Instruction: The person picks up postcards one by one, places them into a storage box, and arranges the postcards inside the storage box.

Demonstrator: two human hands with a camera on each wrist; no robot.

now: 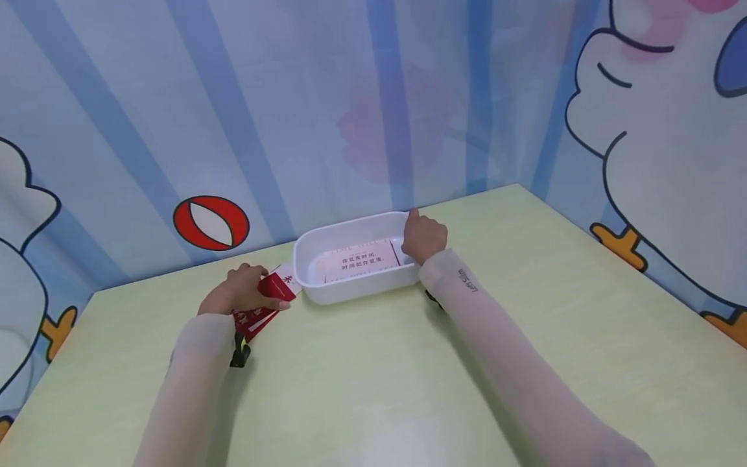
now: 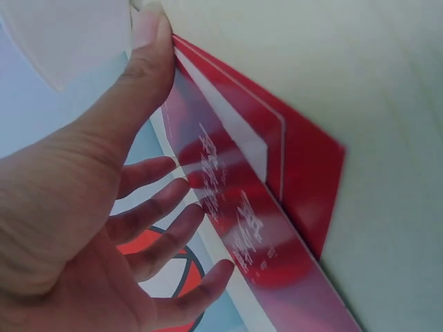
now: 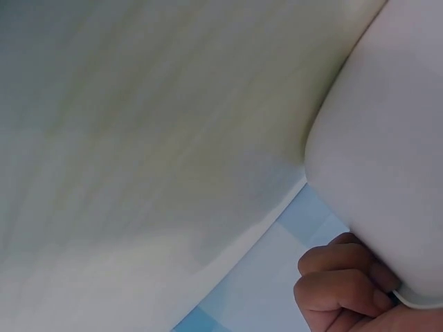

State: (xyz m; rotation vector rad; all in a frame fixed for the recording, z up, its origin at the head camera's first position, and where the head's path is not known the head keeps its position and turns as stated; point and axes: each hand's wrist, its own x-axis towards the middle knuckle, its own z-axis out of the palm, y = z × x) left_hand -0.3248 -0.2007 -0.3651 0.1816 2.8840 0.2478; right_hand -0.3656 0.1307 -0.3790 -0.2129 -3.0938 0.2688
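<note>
My left hand (image 1: 240,290) holds several red cards (image 2: 228,159) at the tub's left end. In the left wrist view its thumb lies at one corner of them and its fingertips touch along an edge. The cards are fanned apart, with pale lettering on the nearest. A white card (image 1: 290,274) shows beyond them, close to the tub. My right hand (image 1: 425,237) grips the right rim of a white oblong tub (image 1: 350,292), its fingers curled over the edge in the right wrist view. A pale pink card (image 1: 358,261) printed with dark characters lies inside the tub.
The tub stands on a pale yellow-green table (image 1: 350,376), close to its back edge. Behind rises a blue striped cloth backdrop (image 1: 292,117) with cartoon figures. A dark strap (image 1: 240,351) shows beneath the left wrist.
</note>
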